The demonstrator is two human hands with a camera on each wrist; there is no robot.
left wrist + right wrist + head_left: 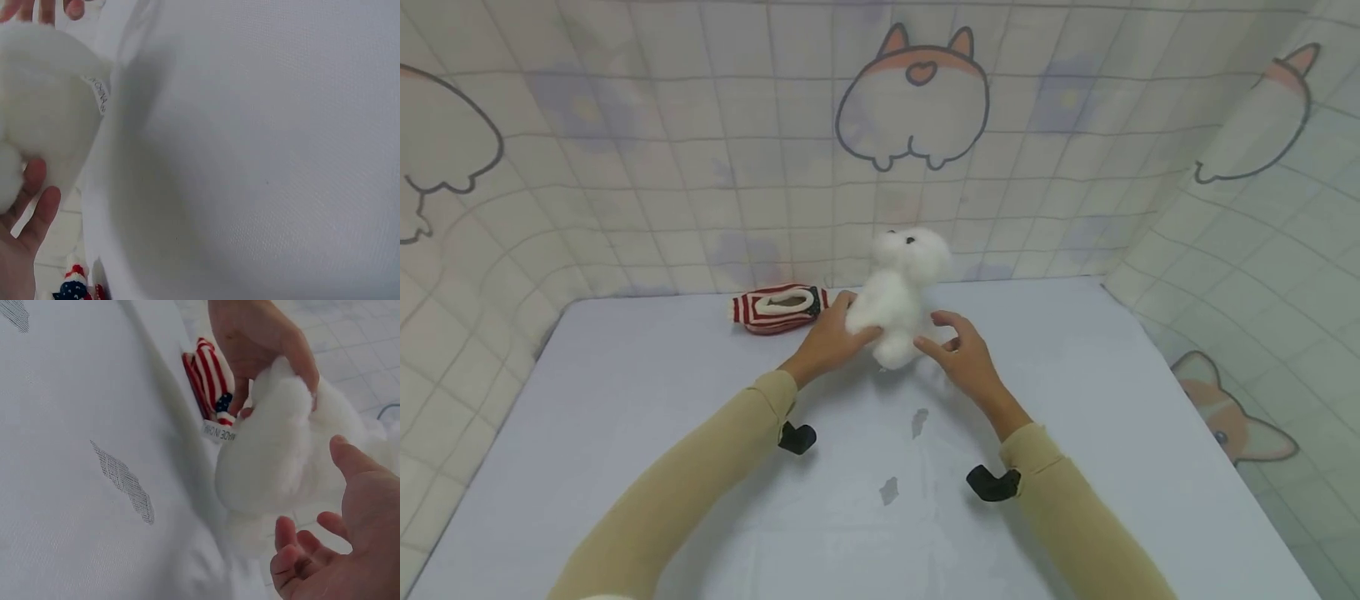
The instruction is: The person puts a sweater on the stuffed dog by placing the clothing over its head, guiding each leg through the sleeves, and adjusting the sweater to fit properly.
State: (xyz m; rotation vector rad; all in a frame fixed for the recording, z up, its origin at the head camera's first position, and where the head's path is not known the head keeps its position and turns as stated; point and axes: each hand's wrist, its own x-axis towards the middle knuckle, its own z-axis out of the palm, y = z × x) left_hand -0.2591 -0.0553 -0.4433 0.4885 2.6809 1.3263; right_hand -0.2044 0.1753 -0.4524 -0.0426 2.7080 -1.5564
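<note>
A white fluffy stuffed animal [893,302] with small dark eyes is held upright near the far edge of the table. My left hand [833,337] grips its side, thumb in front. My right hand [964,360] is beside the toy's other side, fingers loosely bent, with a gap between thumb and fingertips in the right wrist view. A printed cloth tag [219,431] sticks out from the toy's seam. Just left of my left hand lies a small red-and-white striped knitted doll garment [780,308] with a dark blue starred part and a white-edged opening.
The table [820,517] has a pale cover with grey worn patches [920,422] in front of the toy. Behind it and at both sides hangs a checked curtain [797,192] with cartoon corgis. A black camera mount [992,483] juts from each sleeve.
</note>
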